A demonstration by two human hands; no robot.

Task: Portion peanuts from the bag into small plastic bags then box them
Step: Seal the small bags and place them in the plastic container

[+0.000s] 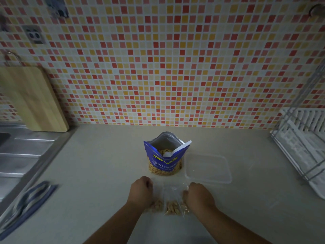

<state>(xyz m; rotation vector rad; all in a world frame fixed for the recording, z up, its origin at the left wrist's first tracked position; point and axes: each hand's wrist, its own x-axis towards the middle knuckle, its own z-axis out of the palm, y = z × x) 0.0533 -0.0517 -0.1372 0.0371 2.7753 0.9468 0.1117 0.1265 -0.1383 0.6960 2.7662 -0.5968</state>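
Note:
A blue peanut bag point(165, 162) stands open on the counter, with a white spoon point(175, 149) resting inside on the peanuts. Right of it lies an empty clear plastic box point(208, 169). Near the counter's front, small clear plastic bags point(173, 202) with peanuts at their bottoms lie between my hands. My left hand point(140, 191) has its fingers curled on the left edge of these bags, over another portion of peanuts. My right hand point(197, 195) pinches the right edge of the middle bag. How many small bags there are I cannot tell.
A steel sink and drainboard point(22, 155) fill the left side, with a wooden cutting board point(33, 99) leaning on the tiled wall. A blue-striped cloth point(29, 203) lies at the front left. A white dish rack point(302, 147) stands at the right.

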